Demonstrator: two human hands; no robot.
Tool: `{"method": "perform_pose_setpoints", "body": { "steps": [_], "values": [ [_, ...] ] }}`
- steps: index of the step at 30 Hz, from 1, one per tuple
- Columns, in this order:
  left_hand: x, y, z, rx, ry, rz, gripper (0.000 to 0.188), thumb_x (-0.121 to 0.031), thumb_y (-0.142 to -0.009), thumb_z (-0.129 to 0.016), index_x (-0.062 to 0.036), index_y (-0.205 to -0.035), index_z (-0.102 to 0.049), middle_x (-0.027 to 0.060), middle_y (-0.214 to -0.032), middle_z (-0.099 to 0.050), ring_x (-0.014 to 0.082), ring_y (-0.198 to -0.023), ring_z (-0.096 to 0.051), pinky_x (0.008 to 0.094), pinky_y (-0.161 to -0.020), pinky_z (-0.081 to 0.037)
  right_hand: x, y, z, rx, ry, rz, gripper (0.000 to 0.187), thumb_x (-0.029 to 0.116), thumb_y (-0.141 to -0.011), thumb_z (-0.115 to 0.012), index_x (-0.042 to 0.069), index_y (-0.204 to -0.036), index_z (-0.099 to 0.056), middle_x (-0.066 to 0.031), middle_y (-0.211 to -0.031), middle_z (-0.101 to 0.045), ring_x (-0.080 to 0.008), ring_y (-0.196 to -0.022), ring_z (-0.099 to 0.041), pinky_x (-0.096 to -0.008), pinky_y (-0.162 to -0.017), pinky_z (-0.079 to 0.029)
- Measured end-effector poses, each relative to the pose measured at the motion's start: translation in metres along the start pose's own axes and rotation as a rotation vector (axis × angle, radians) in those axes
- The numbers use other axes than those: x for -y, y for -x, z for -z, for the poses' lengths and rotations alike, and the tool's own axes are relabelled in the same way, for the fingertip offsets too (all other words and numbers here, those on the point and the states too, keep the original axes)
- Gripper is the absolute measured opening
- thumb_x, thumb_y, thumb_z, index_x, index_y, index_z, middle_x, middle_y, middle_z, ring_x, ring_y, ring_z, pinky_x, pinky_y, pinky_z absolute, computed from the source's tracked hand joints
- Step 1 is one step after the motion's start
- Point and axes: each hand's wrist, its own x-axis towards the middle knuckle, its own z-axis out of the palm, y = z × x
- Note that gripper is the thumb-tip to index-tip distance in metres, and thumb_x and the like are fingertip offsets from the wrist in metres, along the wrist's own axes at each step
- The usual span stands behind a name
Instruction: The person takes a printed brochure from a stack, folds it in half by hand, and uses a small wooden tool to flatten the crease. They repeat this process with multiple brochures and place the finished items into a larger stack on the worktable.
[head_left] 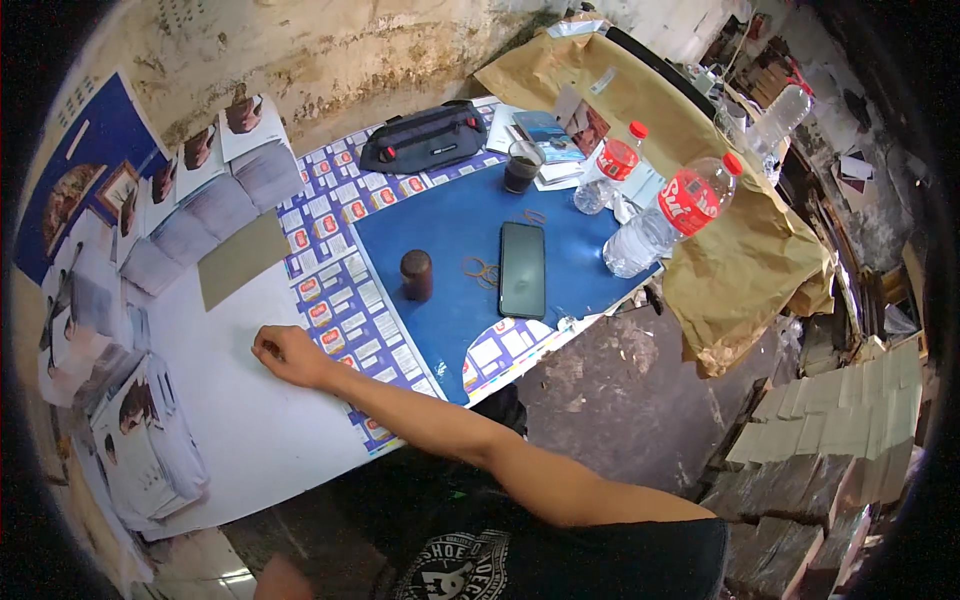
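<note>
My right hand (287, 356) rests over the white sheet (280, 425) on the left part of the table, its fingers curled closed. What they hold, if anything, is hidden. A grey-brown board (243, 260) lies just beyond it. Stacks of printed booklets with portrait covers (215, 205) line the left and far-left side of the sheet, with another stack (145, 440) at the near left. A blurred patch of bare skin at the lower edge looks like part of my left arm (285, 580); my left hand is out of view.
On the blue mat (450, 310) stand a dark brown cylinder (416, 275), a phone (522, 270), rubber bands (480, 271) and a glass of dark drink (521, 168). Two red-capped bottles (675, 215) stand at the right edge. A dark pouch (424, 138) lies behind; brown paper (745, 270) drapes on the right.
</note>
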Motion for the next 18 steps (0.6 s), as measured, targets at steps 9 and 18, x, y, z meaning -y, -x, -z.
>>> {"method": "perform_pose_setpoints", "body": {
  "steps": [9,18],
  "values": [
    [0.0011,0.0035,-0.0055,0.031,0.051,0.032,0.067,-0.049,-0.1,-0.046,0.0031,-0.143,-0.045,0.023,-0.149,-0.041,0.0378,-0.138,-0.039,0.0553,-0.112,-0.032,0.0056,0.0006,-0.0015,0.004,-0.032,-0.006,0.016,0.013,-0.091,-0.063,-0.003,-0.091,-0.064,-0.0199,-0.075,-0.065,-0.031,-0.066,-0.064,-0.0406,-0.063,-0.05],
    [0.0056,0.0065,-0.006,0.042,0.109,0.059,0.069,-0.05,-0.1,-0.045,0.003,-0.144,-0.044,0.0227,-0.152,-0.038,0.0374,-0.142,-0.034,0.0563,-0.114,-0.028,0.0042,-0.0014,-0.0038,0.008,-0.027,-0.003,0.014,0.013,-0.09,-0.064,-0.002,-0.09,-0.065,-0.0215,-0.077,-0.066,-0.0353,-0.069,-0.065,-0.0422,-0.065,-0.051]
  ]
}}
